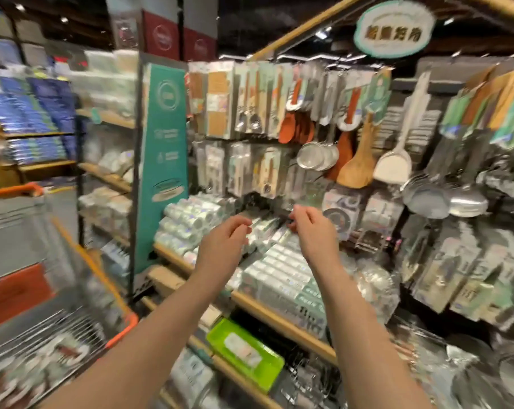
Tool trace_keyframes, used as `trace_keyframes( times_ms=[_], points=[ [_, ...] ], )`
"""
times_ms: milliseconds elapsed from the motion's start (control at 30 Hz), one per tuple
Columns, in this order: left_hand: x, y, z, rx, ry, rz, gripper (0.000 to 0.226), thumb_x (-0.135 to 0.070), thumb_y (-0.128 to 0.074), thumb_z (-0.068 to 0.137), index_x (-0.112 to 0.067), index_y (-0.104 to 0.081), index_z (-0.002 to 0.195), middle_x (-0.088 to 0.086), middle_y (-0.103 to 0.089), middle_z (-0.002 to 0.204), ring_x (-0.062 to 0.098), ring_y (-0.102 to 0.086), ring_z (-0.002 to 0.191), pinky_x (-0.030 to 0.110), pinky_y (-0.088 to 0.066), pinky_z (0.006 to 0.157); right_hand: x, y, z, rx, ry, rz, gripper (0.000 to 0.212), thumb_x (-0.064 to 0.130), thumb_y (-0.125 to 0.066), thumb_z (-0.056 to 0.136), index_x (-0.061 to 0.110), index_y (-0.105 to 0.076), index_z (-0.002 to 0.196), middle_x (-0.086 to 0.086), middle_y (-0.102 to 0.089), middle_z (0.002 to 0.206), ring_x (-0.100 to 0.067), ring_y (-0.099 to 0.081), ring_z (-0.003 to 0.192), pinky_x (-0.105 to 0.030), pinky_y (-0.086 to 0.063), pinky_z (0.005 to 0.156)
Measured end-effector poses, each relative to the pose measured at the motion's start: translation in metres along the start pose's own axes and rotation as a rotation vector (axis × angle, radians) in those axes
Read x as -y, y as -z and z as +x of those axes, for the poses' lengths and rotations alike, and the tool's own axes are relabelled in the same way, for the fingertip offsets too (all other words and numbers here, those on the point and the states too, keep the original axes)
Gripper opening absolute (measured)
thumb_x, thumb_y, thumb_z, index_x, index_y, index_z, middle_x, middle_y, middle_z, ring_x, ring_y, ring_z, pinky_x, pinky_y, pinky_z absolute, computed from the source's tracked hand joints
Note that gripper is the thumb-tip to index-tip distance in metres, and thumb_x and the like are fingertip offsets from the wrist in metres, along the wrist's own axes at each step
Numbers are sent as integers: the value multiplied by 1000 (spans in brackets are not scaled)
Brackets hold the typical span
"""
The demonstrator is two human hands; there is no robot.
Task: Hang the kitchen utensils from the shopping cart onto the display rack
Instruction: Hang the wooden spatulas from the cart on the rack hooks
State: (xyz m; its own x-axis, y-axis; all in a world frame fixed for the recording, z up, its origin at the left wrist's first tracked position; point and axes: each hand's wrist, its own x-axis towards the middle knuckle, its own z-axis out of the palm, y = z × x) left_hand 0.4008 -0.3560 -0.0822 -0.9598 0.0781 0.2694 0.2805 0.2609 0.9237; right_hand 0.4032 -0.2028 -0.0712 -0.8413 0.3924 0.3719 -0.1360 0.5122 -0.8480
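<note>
Hanging seems in hand: the right hand (304, 224) pinches a blurred clear plastic packet (307, 193) just before the dark hook-lined display rack (444, 69), the left hand (226, 240) half-curled, its grip untellable; next, probably slipping the packet's top onto a free hook.

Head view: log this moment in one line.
left hand: raised, hold unclear | right hand: pinches clear packet at display rack | shopping cart: at left
</note>
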Motion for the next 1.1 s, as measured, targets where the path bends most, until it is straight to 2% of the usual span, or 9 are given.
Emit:
trace_keyframes(
  times_ms=[100,167,267,433,600,733,867,1000,1100],
  points=[
    [28,63,-49,-79,-46,332,26,-27,-43,97,-25,-60,117,-2,-64,114,17,-58,105,30,-43,86,6,-48,-66,98,27,-146,27,35,-42,97,14,-57,90,-2,-60,84,-25,-57,86,-37,-40,77],
    [48,111,-75,-122,-28,451,31,-26,-40,99,-21,-55,126,0,-62,122,20,-56,110,32,-42,88,13,-87,-106,197,20,-240,22,37,-42,97,20,-55,101,2,-60,92,-22,-57,91,-39,-44,87],
    [86,187,-109,-212,41,567,32,-24,-39,99,-20,-55,126,6,-65,119,25,-58,108,35,-44,87,28,-153,-161,332,37,-291,27,37,-43,97,19,-56,114,-1,-63,108,-24,-58,101,-42,-46,90],
    [155,310,-158,-239,210,636,30,-26,-39,99,-22,-56,122,4,-67,96,23,-60,90,30,-35,68,58,-269,-239,487,-23,-265,22,34,-46,95,20,-57,107,-3,-66,106,-26,-59,99,-37,-45,85],
    [226,400,-177,-273,360,594,26,-26,-43,97,-23,-62,114,4,-69,95,25,-63,90,35,-49,81,79,-366,-293,637,-30,-301,27,30,-45,96,16,-57,115,-7,-64,110,-28,-57,104,-36,-41,84],
    [265,437,-169,-237,449,637,27,-30,-40,97,-28,-59,117,4,-69,91,23,-62,79,35,-49,71,71,-421,-297,695,-54,-300,22,29,-45,97,14,-58,108,-3,-59,96,-25,-56,95,-31,-35,72],
    [295,453,-134,-259,448,613,27,-26,-41,98,-23,-57,120,6,-67,79,25,-59,64,35,-47,61,60,-476,-275,743,-102,-309,21,28,-44,97,17,-57,109,4,-57,88,-17,-51,80,-32,-40,74],
    [328,458,-78,-254,464,581,29,-25,-39,100,-23,-53,125,-7,-52,62,11,-42,49,26,-30,46,40,-535,-231,773,-155,-267,16,29,-43,97,24,-55,107,7,-60,90,-14,-56,72,-38,-50,78],
    [359,449,-20,-313,498,524,29,-23,-38,100,-20,-55,125,-7,-49,57,10,-39,44,25,-26,45,13,-582,-186,838,-146,-316,23,25,-43,97,20,-56,116,3,-61,105,-12,-52,78,-29,-43,73]
  ],
)
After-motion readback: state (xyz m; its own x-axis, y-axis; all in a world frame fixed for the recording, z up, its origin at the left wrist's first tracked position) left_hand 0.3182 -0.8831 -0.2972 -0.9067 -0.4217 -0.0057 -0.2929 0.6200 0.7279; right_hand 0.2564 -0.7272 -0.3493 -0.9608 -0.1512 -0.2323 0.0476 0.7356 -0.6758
